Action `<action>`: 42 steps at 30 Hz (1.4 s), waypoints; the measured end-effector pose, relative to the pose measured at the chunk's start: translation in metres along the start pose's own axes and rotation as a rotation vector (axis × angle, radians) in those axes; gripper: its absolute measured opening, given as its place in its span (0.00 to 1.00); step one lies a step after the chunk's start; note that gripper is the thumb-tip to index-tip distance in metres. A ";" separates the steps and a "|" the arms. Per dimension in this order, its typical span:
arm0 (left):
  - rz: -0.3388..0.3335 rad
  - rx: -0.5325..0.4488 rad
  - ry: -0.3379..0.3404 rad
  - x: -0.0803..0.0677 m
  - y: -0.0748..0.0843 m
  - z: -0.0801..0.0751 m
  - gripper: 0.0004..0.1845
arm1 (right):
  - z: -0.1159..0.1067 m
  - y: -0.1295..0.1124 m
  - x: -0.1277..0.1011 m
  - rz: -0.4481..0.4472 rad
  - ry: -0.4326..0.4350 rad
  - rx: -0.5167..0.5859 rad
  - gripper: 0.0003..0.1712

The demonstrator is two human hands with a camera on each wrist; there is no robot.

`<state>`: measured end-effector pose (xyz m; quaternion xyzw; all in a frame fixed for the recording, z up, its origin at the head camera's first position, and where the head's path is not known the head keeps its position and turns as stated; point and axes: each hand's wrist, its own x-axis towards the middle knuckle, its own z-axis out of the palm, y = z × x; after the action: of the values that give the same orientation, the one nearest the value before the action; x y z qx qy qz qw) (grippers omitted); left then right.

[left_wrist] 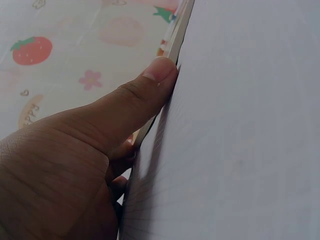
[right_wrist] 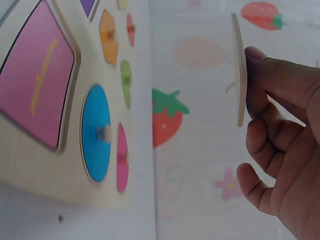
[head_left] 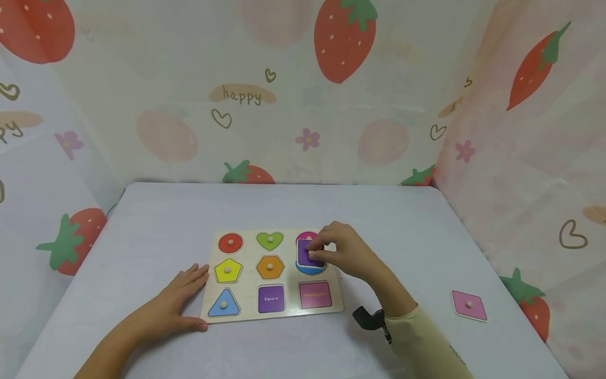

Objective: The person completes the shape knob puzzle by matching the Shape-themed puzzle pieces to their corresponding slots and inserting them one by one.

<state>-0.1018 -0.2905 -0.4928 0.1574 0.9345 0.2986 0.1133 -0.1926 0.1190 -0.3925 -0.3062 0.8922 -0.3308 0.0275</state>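
One wrist view shows right fingers [right_wrist: 260, 135] pinching purple piece [right_wrist: 240, 70] clear above the board [right_wrist: 30, 165].

Partly hidden behind the purple square piece [head_left: 310, 254] and right hand [head_left: 347, 252]: blue oval [head_left: 310, 270], pink piece [head_left: 306, 236] at twelve o'clock. Left hand [left_wrist: 75, 150] cropped at seven o'clock.

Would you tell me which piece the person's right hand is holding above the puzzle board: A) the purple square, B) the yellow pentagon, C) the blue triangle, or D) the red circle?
A: the right hand pinches the purple square over the blue circle, while the board's square slot is unfilled.
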 end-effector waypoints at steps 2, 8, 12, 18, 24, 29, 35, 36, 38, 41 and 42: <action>0.002 0.000 0.004 0.000 0.000 0.000 0.65 | 0.007 -0.005 0.005 -0.002 -0.020 0.016 0.07; 0.009 0.000 0.008 0.000 -0.002 0.002 0.65 | 0.028 -0.016 0.016 -0.055 -0.077 0.017 0.06; 0.021 -0.014 0.009 -0.001 -0.002 0.002 0.64 | 0.044 -0.019 0.020 -0.078 -0.118 0.018 0.06; 0.016 -0.020 0.002 -0.001 0.001 0.002 0.65 | 0.059 -0.023 0.022 -0.065 -0.172 0.009 0.05; 0.015 -0.020 0.003 -0.001 0.002 0.002 0.64 | 0.071 -0.020 0.025 -0.064 -0.212 -0.039 0.06; 0.016 -0.012 0.006 -0.002 0.002 0.000 0.64 | 0.081 -0.017 0.027 -0.065 -0.235 -0.082 0.05; 0.011 -0.007 0.005 -0.002 0.003 -0.001 0.64 | 0.092 -0.015 0.027 -0.035 -0.267 -0.112 0.04; 0.012 -0.007 0.005 -0.002 0.003 0.000 0.64 | 0.094 -0.015 0.026 -0.028 -0.273 -0.113 0.04; 0.016 -0.007 0.004 -0.002 0.002 0.000 0.64 | 0.097 -0.014 0.027 -0.033 -0.285 -0.121 0.03; 0.020 0.002 0.005 -0.002 0.000 0.001 0.64 | 0.101 -0.013 0.027 -0.041 -0.299 -0.117 0.03; 0.019 0.003 0.005 -0.002 -0.001 0.001 0.64 | 0.102 -0.013 0.027 -0.050 -0.302 -0.113 0.03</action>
<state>-0.0995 -0.2915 -0.4936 0.1657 0.9337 0.2985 0.1079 -0.1824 0.0374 -0.4603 -0.3756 0.8872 -0.2308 0.1359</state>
